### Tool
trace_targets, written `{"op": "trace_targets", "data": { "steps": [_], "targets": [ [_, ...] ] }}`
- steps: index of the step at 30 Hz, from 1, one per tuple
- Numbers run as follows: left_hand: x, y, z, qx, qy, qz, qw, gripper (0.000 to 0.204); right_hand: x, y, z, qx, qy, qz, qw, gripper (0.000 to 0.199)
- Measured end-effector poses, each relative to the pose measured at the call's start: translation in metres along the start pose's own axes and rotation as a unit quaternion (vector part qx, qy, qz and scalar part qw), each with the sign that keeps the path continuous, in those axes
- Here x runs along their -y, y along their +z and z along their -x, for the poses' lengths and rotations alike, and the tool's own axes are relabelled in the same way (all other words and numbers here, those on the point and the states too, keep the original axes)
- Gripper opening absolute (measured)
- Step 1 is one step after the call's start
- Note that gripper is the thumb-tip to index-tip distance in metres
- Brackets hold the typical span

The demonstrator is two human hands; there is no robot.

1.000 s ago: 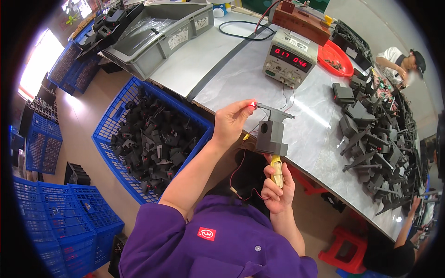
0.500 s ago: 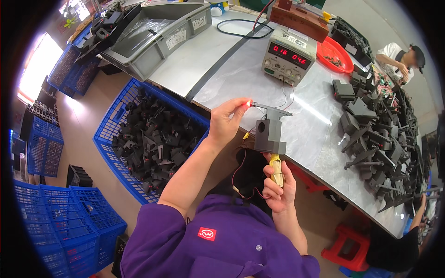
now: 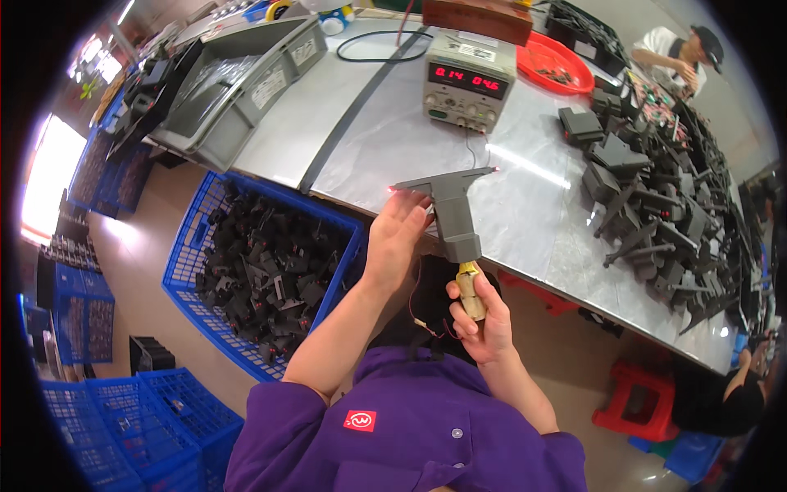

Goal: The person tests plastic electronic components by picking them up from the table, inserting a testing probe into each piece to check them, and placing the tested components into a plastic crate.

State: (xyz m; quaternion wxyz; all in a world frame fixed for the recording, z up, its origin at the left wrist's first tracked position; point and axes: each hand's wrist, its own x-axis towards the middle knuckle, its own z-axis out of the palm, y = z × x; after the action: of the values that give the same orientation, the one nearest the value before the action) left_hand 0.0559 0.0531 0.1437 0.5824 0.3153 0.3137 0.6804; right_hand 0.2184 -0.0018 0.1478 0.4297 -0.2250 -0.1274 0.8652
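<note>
A dark grey T-shaped plastic housing (image 3: 455,220) is held upright at the table's front edge. Small red lights glow at both ends of its crossbar. Below it, my right hand (image 3: 485,321) is closed around a yellow-and-cream handle-like piece (image 3: 469,289) that meets the housing's bottom; thin wires run from there. My left hand (image 3: 395,244) is at the housing's left side under the crossbar, fingers stretched upward, fingertips partly hidden. A power supply (image 3: 470,82) with a lit red display stands behind, its thin leads running toward the housing.
Similar dark housings (image 3: 631,156) are heaped on the table's right. A blue basket (image 3: 184,254) full of dark parts stands at left, below a grey bin (image 3: 234,131). A red tray (image 3: 566,61) sits farther back. A red stool (image 3: 631,402) stands at right; a person is beyond the table.
The housing has turned, so its crossbar now shows broadside with both end lights visible. My left hand has let go of the lit tip and moved down beside the housing.
</note>
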Motion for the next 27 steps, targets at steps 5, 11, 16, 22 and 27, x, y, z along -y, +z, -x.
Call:
{"op": "trace_targets", "data": {
  "steps": [5,11,16,22,27],
  "targets": [
    [-0.001,0.017,0.008,0.005,0.001,-0.086,0.996,0.046,-0.002,0.003,0.003,0.012,-0.049,0.107,0.993,0.056],
    [-0.006,0.025,0.013,0.004,-0.061,0.013,0.998,0.040,-0.002,0.015,0.005,0.018,-0.109,0.236,0.965,0.062],
    [-0.012,0.028,0.010,0.039,-0.052,0.111,0.992,0.059,-0.003,0.025,0.006,-0.001,-0.183,0.386,0.904,0.067],
    [-0.012,0.023,0.007,0.041,-0.108,0.206,0.972,0.073,-0.006,0.030,-0.001,-0.028,-0.367,0.618,0.695,0.068],
    [-0.004,0.003,0.007,0.064,-0.126,0.341,0.929,0.073,-0.006,0.044,-0.004,-0.023,-0.478,0.727,0.492,0.058]
  ]
}}
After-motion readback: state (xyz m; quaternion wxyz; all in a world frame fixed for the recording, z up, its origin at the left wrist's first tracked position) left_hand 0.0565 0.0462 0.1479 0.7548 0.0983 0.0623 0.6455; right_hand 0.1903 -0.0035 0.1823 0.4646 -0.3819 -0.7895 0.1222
